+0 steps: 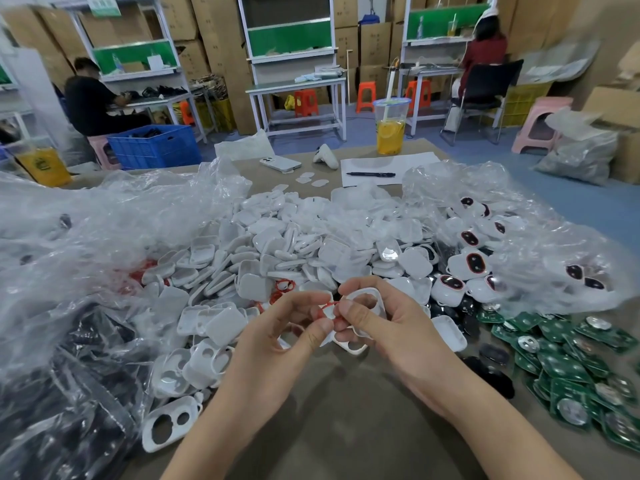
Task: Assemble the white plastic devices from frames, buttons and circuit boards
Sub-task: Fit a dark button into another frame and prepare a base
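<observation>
My right hand (pixel 377 327) grips a white plastic frame (pixel 375 297) with two round openings, held upright above the table. My left hand (pixel 287 330) pinches a thin red ring (pixel 327 308) against that frame, and a second white piece (pixel 285 337) shows under its fingers. Another white frame (pixel 353 346) lies flat just below both hands. A big heap of white covers (pixel 294 244) fills the middle. Green circuit boards (pixel 561 362) lie at the right. Finished white units with dark buttons (pixel 464 268) sit beyond them.
Loose frames (pixel 169 427) lie at the left front beside clear plastic bags (pixel 86 254) holding dark parts. A phone (pixel 280 163), a pen on paper (pixel 370 174) and a cup of yellow drink (pixel 391 128) stand at the far table edge. Two people sit at benches behind.
</observation>
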The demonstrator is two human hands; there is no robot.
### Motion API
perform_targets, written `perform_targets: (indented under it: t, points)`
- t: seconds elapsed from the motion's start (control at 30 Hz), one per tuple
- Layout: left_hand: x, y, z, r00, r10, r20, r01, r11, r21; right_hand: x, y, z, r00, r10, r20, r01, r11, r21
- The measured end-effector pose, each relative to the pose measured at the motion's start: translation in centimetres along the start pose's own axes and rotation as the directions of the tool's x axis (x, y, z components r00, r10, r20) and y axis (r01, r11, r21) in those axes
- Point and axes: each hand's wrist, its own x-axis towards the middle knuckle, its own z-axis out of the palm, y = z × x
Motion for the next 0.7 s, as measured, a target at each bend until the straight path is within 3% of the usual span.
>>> perform_targets:
  t: [0.27, 0.7]
  points:
    - [0.04, 0.25, 0.11, 0.999, 0.007, -0.042, -0.005, 0.999, 0.039, 0.01, 0.06, 0.0, 1.0, -0.009, 0.002, 0.009, 1.0, -0.011]
    - [0.22, 0.13, 0.28, 0.999, 0.015, -0.036, -0.016, 0.999, -0.038, -0.05, -0.18, -0.12, 1.0, 0.012, 0.027, -0.011, 0.998, -0.057]
